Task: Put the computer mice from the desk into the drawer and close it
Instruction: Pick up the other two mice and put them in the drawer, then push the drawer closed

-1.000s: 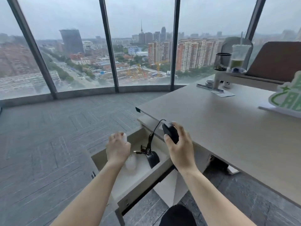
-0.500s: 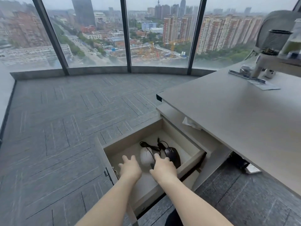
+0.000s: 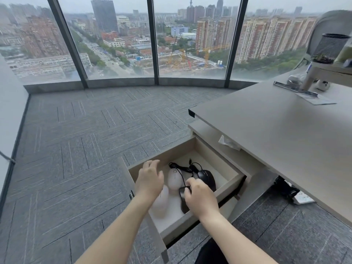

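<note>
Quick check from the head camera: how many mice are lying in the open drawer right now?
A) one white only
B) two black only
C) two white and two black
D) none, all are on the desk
C: the open drawer holds two white mice and two black mice, with the right hand over the nearer black one.

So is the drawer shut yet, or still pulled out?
Open. The drawer is pulled well out from under the desk, its inside exposed with four mice in it, and both hands, left and right, are inside it.
</note>
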